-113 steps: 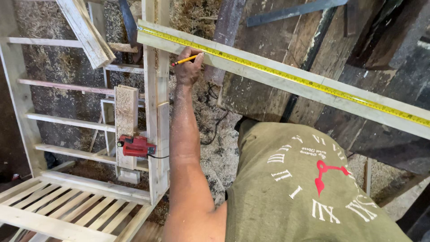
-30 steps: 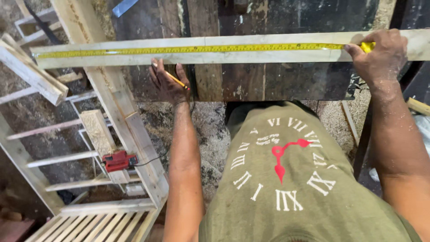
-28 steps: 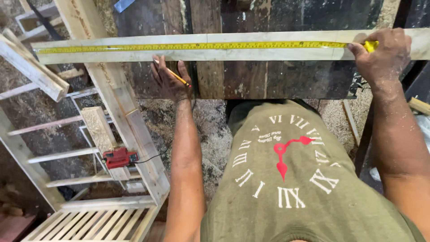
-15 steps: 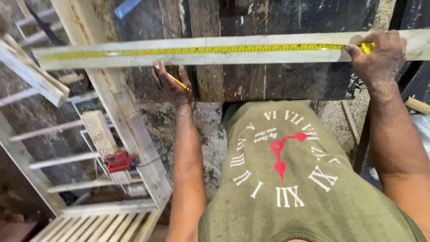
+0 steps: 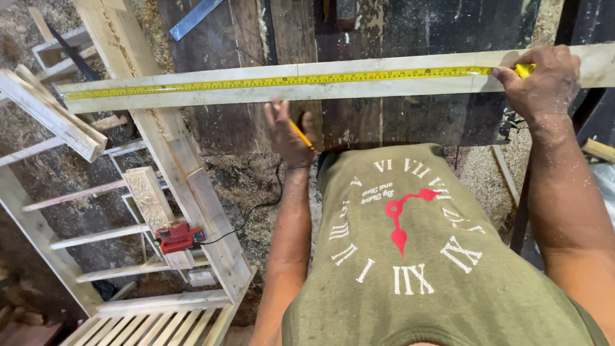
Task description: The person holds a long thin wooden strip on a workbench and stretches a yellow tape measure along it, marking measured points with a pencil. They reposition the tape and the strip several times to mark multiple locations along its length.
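since half a second ago the left hand (image 5: 289, 131) has lifted a little toward the long plank (image 5: 333, 86) that runs across the upper part of the frame, so the pencil (image 5: 300, 134) gripped in its fingers now sits just under the plank's near edge. the right hand (image 5: 537, 80), at the upper right, has stayed put, clenched on the yellow case of the tape measure (image 5: 288, 80), whose blade lies flat along the plank from there to the upper left. judged from this, the measuring is set and the pencil is closing on the spot to be marked.

the plank's near edge is bare between the two hands, and the left hand has open room on both sides of it below that edge. the plank's left end rests across a pale wooden frame (image 5: 192, 192) that slants down the left of the frame; a red power tool (image 5: 177, 237) lies lower left with its cord trailing over the sawdust. dark boards lie beyond the plank's far edge, at the top.
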